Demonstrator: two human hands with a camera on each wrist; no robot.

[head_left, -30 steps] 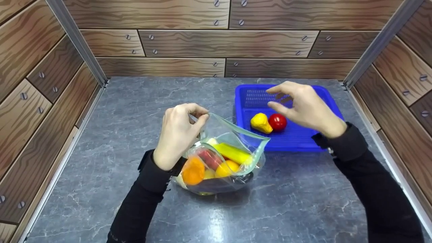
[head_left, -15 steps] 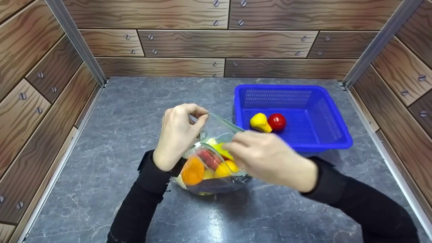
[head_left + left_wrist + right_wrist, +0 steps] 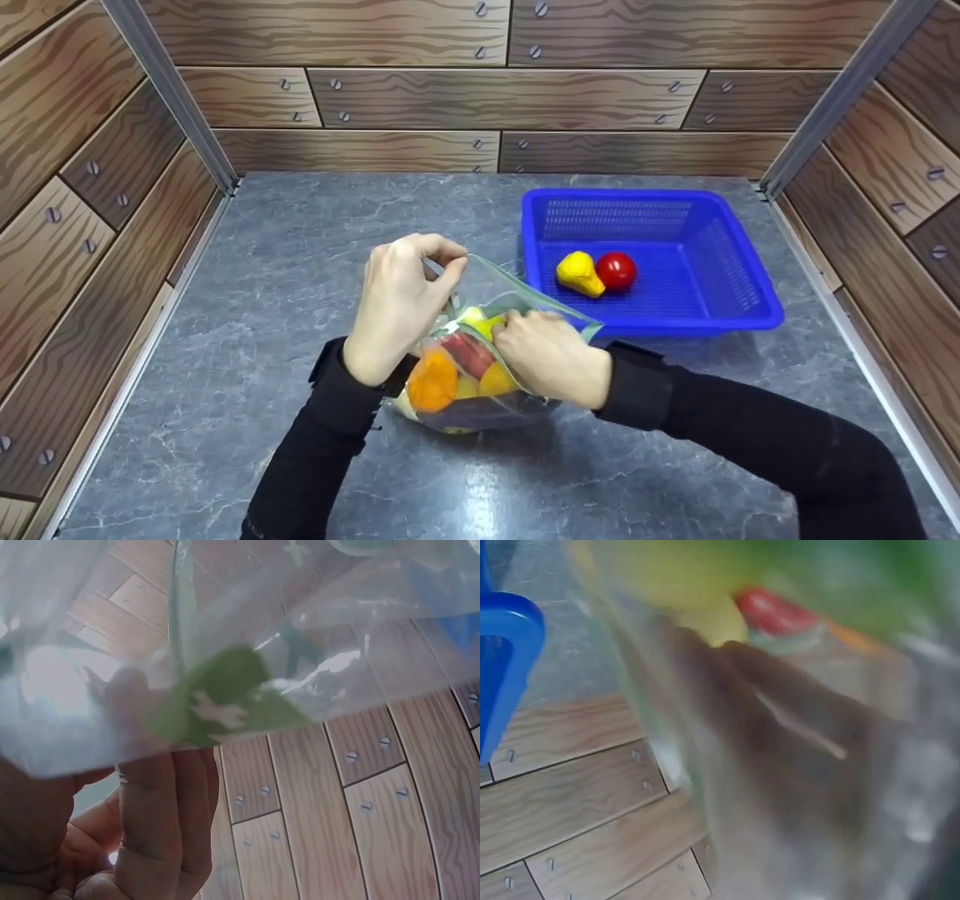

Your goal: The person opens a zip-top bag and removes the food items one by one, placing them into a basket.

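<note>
In the head view my left hand (image 3: 409,300) pinches the green-edged rim of a clear zip bag (image 3: 517,412); the left wrist view shows the bag's plastic (image 3: 360,667) above the curled fingers. Inside the bag lie an orange round fruit (image 3: 432,380), a red fruit (image 3: 466,352) and yellow pieces, with something dark beneath. My right hand (image 3: 551,356) reaches through the bag's mouth, its fingers bent over a long yellow-green fruit (image 3: 484,324). The thumb is hidden. Through blurred plastic, the right wrist view shows the fingers (image 3: 780,712) against yellow.
A blue basket (image 3: 720,322) stands behind the bag on the right. It holds a yellow pear-shaped fruit (image 3: 579,274) and a red tomato-like fruit (image 3: 616,271). Wood-patterned walls (image 3: 420,97) enclose the grey marbled tabletop (image 3: 300,240) at the back and sides.
From above the basket, my right hand has moved left and down into the bag, onto the yellow-green fruit. My left hand keeps its pinch on the rim, nearly still.
</note>
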